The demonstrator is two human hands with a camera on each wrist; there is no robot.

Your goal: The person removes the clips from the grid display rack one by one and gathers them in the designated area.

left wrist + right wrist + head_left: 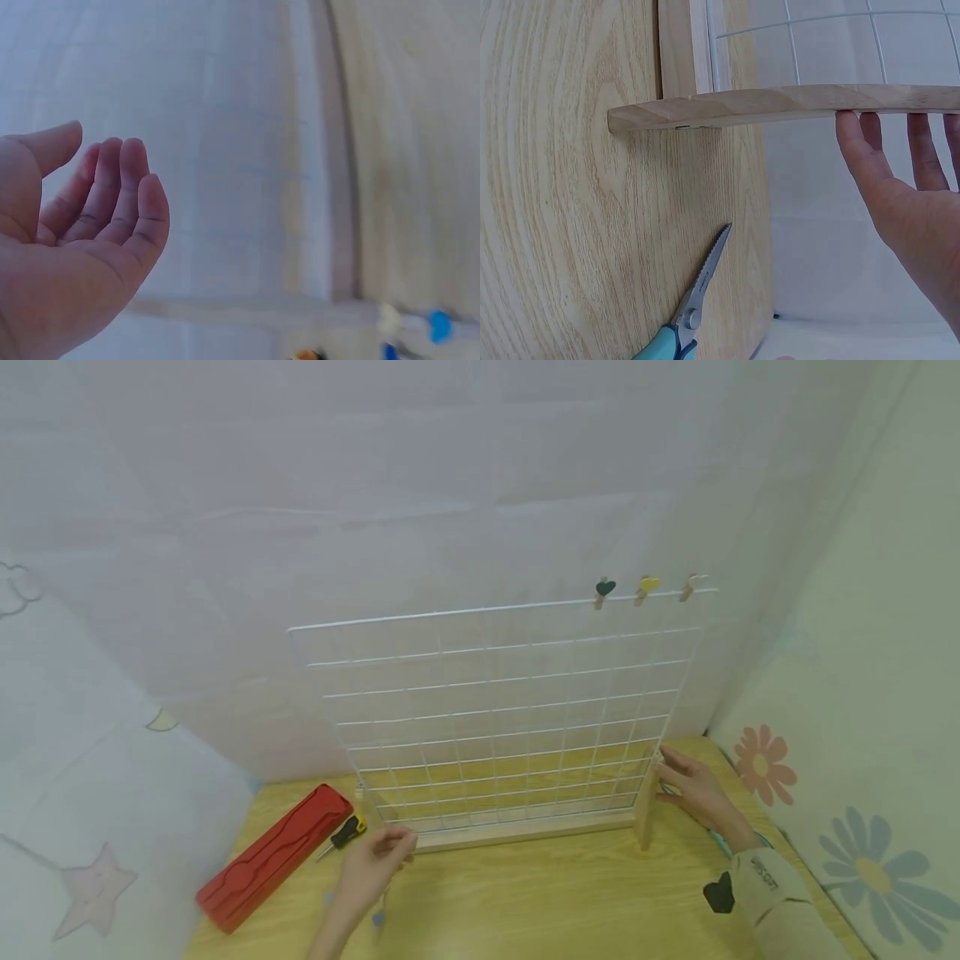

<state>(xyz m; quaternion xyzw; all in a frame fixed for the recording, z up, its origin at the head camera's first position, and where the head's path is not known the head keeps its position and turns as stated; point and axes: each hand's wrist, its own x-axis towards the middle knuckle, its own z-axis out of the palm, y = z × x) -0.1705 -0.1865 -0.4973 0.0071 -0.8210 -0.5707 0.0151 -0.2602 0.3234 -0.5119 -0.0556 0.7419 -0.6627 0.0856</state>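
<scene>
A white wire grid panel point(510, 718) stands upright in a pale wooden frame, with a bottom rail point(525, 833) and side posts. My right hand point(693, 789) is at the right post point(645, 802); in the right wrist view its straight fingertips point(849, 127) touch the post's point(780, 103) outer face. In front of the lower left corner is my left hand point(375, 860). The left wrist view shows this hand point(97, 217) with loosely bent fingers and nothing in its palm. Three heart clothespins, dark green point(604, 589), yellow point(647, 587) and white point(690, 585), sit on the grid's top wire.
At the table's left lie a red case point(273, 860) and a screwdriver point(348, 832) with a black and yellow handle. Scissors point(697, 300) with teal handles lie beside the right post. Small blue pieces point(378, 918) are near my left wrist. A draped wall point(487, 485) rises behind.
</scene>
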